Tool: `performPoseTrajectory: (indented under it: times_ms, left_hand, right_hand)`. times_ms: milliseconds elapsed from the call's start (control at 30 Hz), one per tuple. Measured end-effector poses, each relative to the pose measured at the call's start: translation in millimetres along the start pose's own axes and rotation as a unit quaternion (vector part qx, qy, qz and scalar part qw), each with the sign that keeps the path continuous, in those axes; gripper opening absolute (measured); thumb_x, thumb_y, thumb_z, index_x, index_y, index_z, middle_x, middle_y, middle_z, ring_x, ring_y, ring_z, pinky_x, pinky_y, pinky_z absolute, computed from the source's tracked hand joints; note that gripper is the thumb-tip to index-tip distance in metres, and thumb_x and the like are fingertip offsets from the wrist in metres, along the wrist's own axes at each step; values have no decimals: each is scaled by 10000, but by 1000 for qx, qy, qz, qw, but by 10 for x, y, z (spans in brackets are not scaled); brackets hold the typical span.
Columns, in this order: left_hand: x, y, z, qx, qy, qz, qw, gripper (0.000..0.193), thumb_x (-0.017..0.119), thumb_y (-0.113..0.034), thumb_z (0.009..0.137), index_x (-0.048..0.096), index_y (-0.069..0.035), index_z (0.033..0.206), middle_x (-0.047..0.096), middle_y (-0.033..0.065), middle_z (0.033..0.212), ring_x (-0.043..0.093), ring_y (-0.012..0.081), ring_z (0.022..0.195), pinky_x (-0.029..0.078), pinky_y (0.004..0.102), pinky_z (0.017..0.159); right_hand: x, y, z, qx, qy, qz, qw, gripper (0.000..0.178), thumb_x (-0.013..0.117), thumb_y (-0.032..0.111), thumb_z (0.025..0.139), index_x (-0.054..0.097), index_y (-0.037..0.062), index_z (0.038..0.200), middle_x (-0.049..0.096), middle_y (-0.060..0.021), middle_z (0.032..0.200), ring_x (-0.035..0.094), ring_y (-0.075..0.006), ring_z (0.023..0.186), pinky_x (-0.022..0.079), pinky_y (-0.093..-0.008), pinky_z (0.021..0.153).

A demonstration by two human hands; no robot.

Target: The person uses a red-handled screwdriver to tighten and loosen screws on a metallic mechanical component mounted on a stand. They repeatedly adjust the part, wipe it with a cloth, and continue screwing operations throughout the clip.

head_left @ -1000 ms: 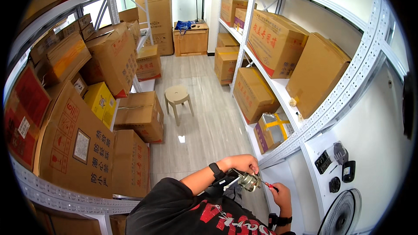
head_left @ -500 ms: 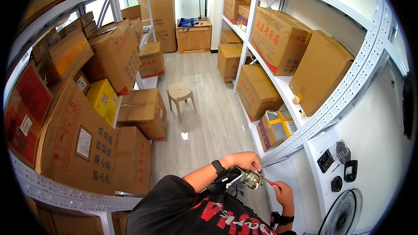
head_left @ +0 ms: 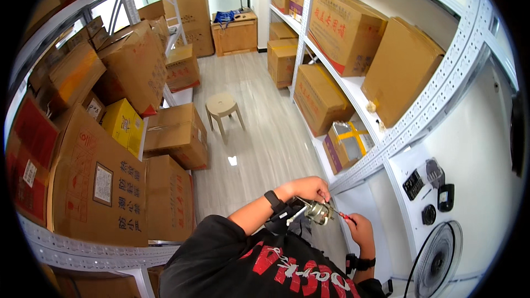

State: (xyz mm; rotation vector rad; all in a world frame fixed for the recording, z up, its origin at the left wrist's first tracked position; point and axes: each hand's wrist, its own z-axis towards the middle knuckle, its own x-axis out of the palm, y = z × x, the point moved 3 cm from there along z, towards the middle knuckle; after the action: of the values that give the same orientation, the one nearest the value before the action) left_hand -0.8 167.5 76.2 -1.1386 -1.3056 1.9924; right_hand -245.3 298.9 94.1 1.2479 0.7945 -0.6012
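Note:
A metallic grey spinning fishing reel (head_left: 318, 212) with a pale crank arm is in front of my torso. My left hand (head_left: 314, 189) is closed at its far side, its fingertips gripping the reel's edge; the exact grip is partly hidden. My right hand (head_left: 361, 231) is closed round the red handle of a small screwdriver (head_left: 346, 217). The thin shaft points left toward the reel, and its tip seems to meet the reel's side, though contact is too small to make out.
At the right, a white shelf (head_left: 398, 181) bears a black bit set (head_left: 412, 184), a round black part (head_left: 428, 214) and a black case (head_left: 445, 197). A fan (head_left: 439, 259) stands nearby. Boxes fill racks on both sides; a beige stool (head_left: 221, 103) is on the floor ahead.
The view has shifted a little, so the room sits slightly higher and further left. My hands keep nearly the same hold on the reel and the screwdriver.

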Motion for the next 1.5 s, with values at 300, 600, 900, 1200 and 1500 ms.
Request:
performPoseTrajectory:
  times_ms: [300, 600, 900, 1200, 1500]
  left_hand:
    - [-12, -15, 36, 1, 25, 29, 999, 138, 737, -116, 831, 730, -80, 964, 637, 62, 829, 633, 196, 810, 503, 317, 712]
    - [-63, -167, 37, -61, 18, 23, 998, 153, 733, -45, 819, 728, -57, 971, 627, 51, 843, 607, 184, 785, 487, 311, 719]
    - [-56, -145, 45, -66, 25, 16, 997, 154, 733, -27, 818, 729, -55, 970, 635, 46, 870, 611, 171, 811, 487, 306, 726]
    - [-54, -154, 45, -72, 22, 2, 997, 151, 730, -18, 821, 726, -51, 969, 627, 39, 868, 602, 163, 808, 481, 301, 721]
    - [-82, -162, 32, -78, 23, 4, 997, 157, 725, -22, 829, 730, -49, 983, 636, 36, 882, 611, 157, 826, 485, 295, 730]
  right_hand:
    - [-1, 20, -47, 59, 2, 69, 996, 171, 706, 184, 849, 627, 32, 839, 577, -142, 734, 567, -297, 670, 450, -369, 614]
    - [-3, 154, -9, 54, -42, 85, 994, 184, 680, 224, 864, 647, 55, 929, 609, -111, 781, 577, -325, 706, 459, -385, 649]
    - [0, -2, 16, 76, 47, 65, 994, 216, 689, 243, 860, 640, 43, 926, 610, -124, 801, 586, -321, 710, 453, -394, 640]
    - [13, 6, 2, 65, -30, 74, 995, 248, 734, 262, 826, 643, 48, 913, 630, -109, 829, 592, -314, 715, 455, -385, 623]
    - [59, -114, 98, 137, 125, 190, 964, 207, 700, 251, 848, 684, 50, 895, 625, -93, 723, 580, -300, 650, 445, -370, 601]
